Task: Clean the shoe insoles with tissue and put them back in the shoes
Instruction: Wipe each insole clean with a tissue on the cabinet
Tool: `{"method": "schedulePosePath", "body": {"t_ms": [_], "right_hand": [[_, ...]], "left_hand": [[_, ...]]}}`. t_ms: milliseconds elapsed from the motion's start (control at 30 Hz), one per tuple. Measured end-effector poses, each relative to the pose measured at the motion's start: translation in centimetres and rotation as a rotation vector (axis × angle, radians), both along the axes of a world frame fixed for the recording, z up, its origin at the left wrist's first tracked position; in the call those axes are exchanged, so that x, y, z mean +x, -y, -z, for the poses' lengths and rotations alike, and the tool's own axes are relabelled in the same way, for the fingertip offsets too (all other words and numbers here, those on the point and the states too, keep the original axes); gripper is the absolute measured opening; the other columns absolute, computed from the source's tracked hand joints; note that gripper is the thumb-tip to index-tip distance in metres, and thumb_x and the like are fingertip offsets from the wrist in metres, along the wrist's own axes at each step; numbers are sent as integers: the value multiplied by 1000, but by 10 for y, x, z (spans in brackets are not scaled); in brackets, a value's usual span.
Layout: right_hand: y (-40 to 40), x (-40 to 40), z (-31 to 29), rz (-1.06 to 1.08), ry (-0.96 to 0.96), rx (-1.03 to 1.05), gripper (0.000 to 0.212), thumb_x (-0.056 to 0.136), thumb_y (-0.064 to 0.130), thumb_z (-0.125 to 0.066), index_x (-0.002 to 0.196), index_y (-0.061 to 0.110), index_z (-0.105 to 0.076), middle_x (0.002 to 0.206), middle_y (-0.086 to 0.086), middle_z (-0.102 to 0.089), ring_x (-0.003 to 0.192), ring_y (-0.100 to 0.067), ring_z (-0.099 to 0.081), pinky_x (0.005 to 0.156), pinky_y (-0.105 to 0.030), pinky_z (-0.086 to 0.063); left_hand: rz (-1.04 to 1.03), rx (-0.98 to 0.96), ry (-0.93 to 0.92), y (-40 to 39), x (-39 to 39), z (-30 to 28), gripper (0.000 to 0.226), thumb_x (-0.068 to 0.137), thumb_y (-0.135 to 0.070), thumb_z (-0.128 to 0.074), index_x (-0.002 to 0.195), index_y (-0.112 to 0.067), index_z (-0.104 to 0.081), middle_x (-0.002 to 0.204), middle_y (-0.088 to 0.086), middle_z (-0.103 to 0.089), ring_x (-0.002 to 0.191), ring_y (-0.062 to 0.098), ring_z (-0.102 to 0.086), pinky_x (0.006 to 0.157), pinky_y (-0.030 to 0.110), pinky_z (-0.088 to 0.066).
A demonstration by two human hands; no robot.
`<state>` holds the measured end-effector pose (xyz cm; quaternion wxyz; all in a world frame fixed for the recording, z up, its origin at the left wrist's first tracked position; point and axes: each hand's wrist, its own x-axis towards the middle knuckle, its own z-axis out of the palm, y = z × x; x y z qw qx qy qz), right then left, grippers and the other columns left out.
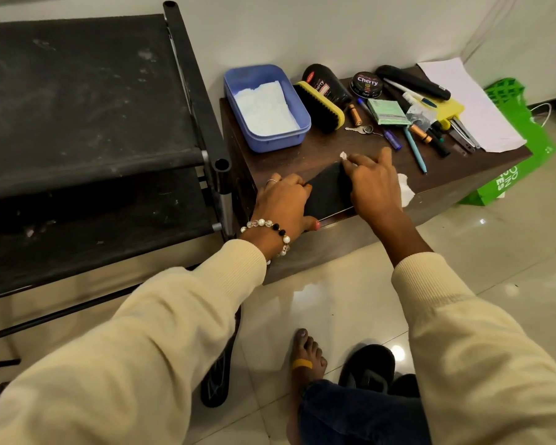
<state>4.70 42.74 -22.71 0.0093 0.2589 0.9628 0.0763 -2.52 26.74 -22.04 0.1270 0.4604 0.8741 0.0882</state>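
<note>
A black insole (pixel 329 191) lies flat at the front edge of the dark wooden table (pixel 305 155). My left hand (pixel 284 203) grips its near left end. My right hand (pixel 374 184) presses a crumpled white tissue (pixel 405 189) onto the insole's right part; tissue shows under the palm and at the fingertips. A black shoe (pixel 366 367) stands on the floor by my bare foot. Another black shoe (pixel 217 377) lies partly hidden under my left sleeve.
A blue tub (pixel 297 109) of white tissues sits at the table's back left. Behind the insole lie a yellow-backed shoe brush (pixel 321 107), polish tins, pens, batteries, keys and paper. A black shoe rack (pixel 87 123) stands left; a green bag (pixel 523 162) right.
</note>
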Motion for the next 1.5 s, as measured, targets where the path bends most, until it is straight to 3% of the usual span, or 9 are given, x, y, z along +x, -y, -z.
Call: {"method": "schedulePosePath", "body": {"t_ms": [167, 367, 567, 700, 900, 1100, 1267, 1433, 1500], "right_hand": [[6, -4, -3, -122, 67, -12, 59, 93, 10, -51, 149, 18, -31, 144, -2, -42, 122, -35, -31, 89, -41, -42], [-4, 9, -6, 59, 72, -82, 60, 95, 10, -50, 150, 18, -27, 145, -8, -40, 128, -35, -29, 95, -44, -39], [6, 9, -4, -106, 164, -97, 72, 90, 8, -55, 151, 26, -22, 141, -17, -40, 127, -36, -30, 92, -43, -42], [1, 23, -9, 15, 132, -65, 60, 94, 10, -52, 149, 19, -28, 130, -17, -49, 123, -34, -33, 92, -41, -40], [16, 21, -6, -139, 185, -119, 68, 92, 10, -51, 152, 24, -22, 139, -11, -46, 127, -35, -30, 91, -41, -41], [7, 40, -13, 61, 155, -64, 59, 96, 11, -48, 150, 21, -26, 140, -16, -43, 127, -34, -31, 95, -41, -39], [24, 32, -15, -89, 165, -134, 61, 96, 9, -46, 151, 24, -24, 138, -14, -44, 126, -33, -30, 94, -41, -38], [16, 41, -22, 72, 149, -70, 56, 96, 13, -48, 149, 20, -30, 137, -17, -45, 127, -33, -31, 96, -42, -37], [18, 37, -17, 35, 166, -93, 56, 95, 13, -50, 148, 18, -31, 136, -19, -44, 128, -34, -31, 97, -42, -37]], "left_hand": [[-2, 1, 0, 0, -1, 0, 69, 84, -52, -63, 141, -17, -45, 140, 1, -43, 121, 27, -38, 100, 34, -36], [-4, 16, 7, 0, 0, 1, 70, 84, -52, -63, 141, -17, -45, 141, 1, -43, 122, 27, -37, 101, 33, -35], [-7, 7, 3, 0, -1, -1, 67, 84, -52, -63, 140, -17, -47, 139, 1, -44, 121, 27, -38, 100, 33, -35], [0, 4, -5, 0, 0, 0, 69, 84, -52, -62, 142, -18, -44, 141, 1, -43, 123, 28, -37, 102, 33, -34], [-6, -8, -6, 0, 0, -2, 69, 85, -51, -62, 142, -18, -44, 142, 1, -42, 124, 28, -36, 102, 33, -34], [-4, -16, -11, 0, 0, -2, 70, 85, -52, -62, 143, -18, -43, 142, 2, -43, 124, 28, -37, 103, 34, -34], [-4, -32, -8, -2, 0, -4, 69, 86, -50, -62, 143, -18, -42, 142, 3, -42, 126, 29, -36, 104, 34, -33], [7, -32, -21, -1, 1, -3, 69, 85, -52, -62, 142, -17, -44, 141, 4, -43, 124, 29, -38, 103, 34, -34], [5, -23, -24, -1, 1, -2, 69, 85, -51, -62, 142, -17, -44, 141, 4, -43, 123, 29, -38, 102, 34, -35]]}}
